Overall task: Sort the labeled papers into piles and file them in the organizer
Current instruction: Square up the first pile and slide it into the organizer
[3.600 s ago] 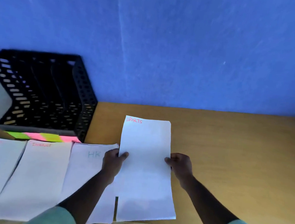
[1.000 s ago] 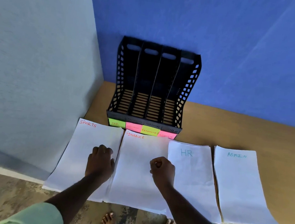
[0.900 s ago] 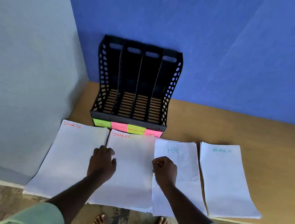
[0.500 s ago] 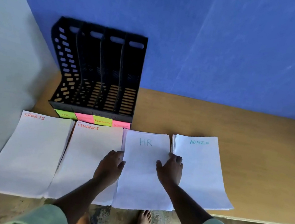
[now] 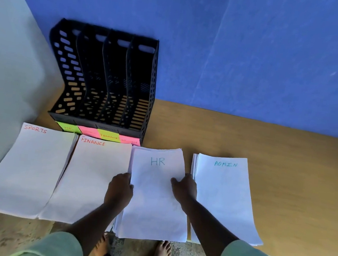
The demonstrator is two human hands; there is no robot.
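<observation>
**Between both hands: the HR pile, squared for lifting**

Along the near edge of the desk (image 5: 276,162), seen from the head camera, four paper piles lie side by side, each with its label at the top so it reads at a glance: the SPORTS pile (image 5: 29,166) at far left, then the FINANCE pile (image 5: 91,178), the HR pile (image 5: 155,196) and the ADMIN pile (image 5: 225,198). All four near ends overhang the desk edge, which probably leaves room for fingers to get beneath. At 11 o'clock from the HR pile stands the black organizer (image 5: 106,77), four upright slots facing the person, backed against the blue wall (image 5: 258,53). Sticky notes (image 5: 99,135) in green, pink and yellow run along its front lip, likely one per slot; only "FINANCE" reads clearly.

The left hand (image 5: 119,189) sits at 9 o'clock of the HR pile, its fingers curled against that long edge, its back over the FINANCE pile. The right hand (image 5: 183,190) is at 3 o'clock, thumb laid on the top sheet and fingers wrapped down into the gap beside the ADMIN pile. So the pile lies squeezed between the two hands at about mid-length, a hold suited to squaring the sheets before lifting. Whether fingertips reach under the pile I cannot tell.
</observation>
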